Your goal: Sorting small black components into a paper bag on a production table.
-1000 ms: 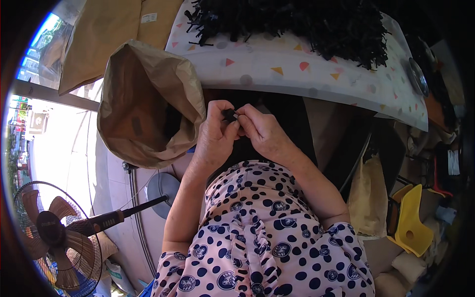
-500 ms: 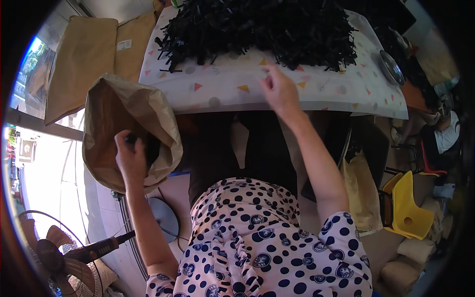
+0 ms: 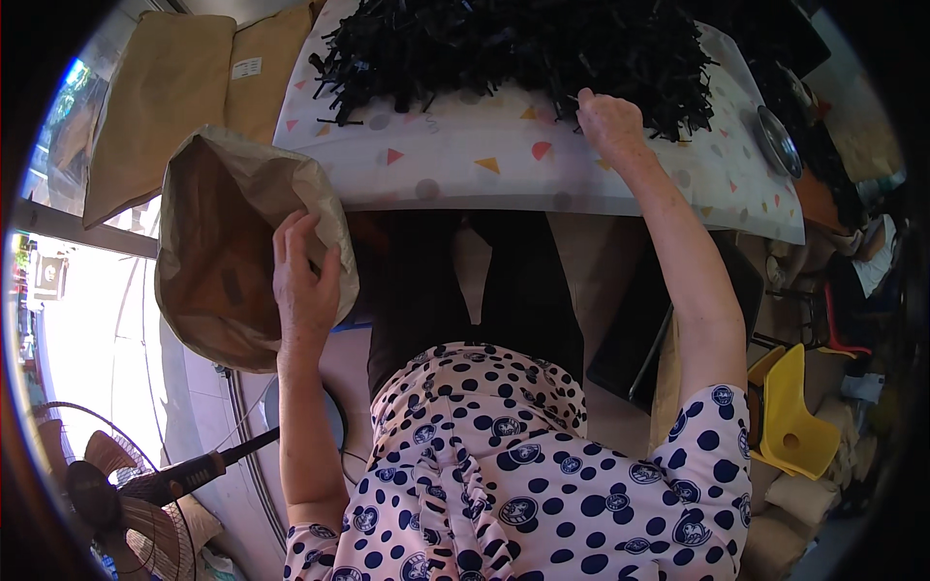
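Left grip (image 3: 306,289) slack with fingers (image 3: 298,242) parted, right arm (image 3: 696,276) stretched farther forward, right grip (image 3: 608,122) curled inward

A workshop, apparently (black heap (image 3: 523,58), paper sack (image 3: 228,223)).

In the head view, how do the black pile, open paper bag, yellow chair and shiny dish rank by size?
Black pile and open paper bag: too alike to rank
Yellow chair
Shiny dish

Fan (image 3: 94,489) with brownish blades, lower left; yellow chair (image 3: 796,421), right; round metal dish (image 3: 778,140), upper right.
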The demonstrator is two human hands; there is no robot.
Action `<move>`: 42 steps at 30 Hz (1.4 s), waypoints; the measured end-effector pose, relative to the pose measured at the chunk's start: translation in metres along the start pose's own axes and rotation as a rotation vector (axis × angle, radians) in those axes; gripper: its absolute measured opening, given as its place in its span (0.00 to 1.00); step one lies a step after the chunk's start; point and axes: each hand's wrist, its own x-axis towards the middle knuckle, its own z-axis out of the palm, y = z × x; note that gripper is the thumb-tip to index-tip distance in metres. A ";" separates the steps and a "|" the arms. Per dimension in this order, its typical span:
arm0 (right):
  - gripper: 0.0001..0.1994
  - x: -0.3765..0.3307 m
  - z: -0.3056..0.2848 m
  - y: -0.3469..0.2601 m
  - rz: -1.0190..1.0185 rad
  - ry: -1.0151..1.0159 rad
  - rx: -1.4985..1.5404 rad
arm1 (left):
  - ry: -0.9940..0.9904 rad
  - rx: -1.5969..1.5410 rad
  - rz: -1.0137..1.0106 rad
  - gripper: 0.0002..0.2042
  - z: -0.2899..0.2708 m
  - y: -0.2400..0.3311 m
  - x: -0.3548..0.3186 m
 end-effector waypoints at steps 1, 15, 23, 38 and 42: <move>0.09 0.001 -0.003 -0.002 0.005 -0.013 0.007 | 0.002 0.001 -0.007 0.19 0.004 0.003 0.002; 0.11 -0.013 -0.069 -0.114 0.087 -0.582 1.340 | -0.389 -0.839 -0.186 0.34 0.075 0.056 0.043; 0.07 -0.061 -0.081 -0.153 0.156 -0.664 1.614 | -0.433 -0.864 -0.258 0.29 0.075 0.038 0.019; 0.12 -0.103 -0.098 -0.174 -0.095 -0.316 1.709 | -0.375 -1.052 -0.315 0.15 0.050 0.052 -0.003; 0.10 -0.100 -0.112 -0.168 -0.096 -0.427 1.542 | -0.394 -0.821 -0.214 0.14 0.050 0.048 -0.003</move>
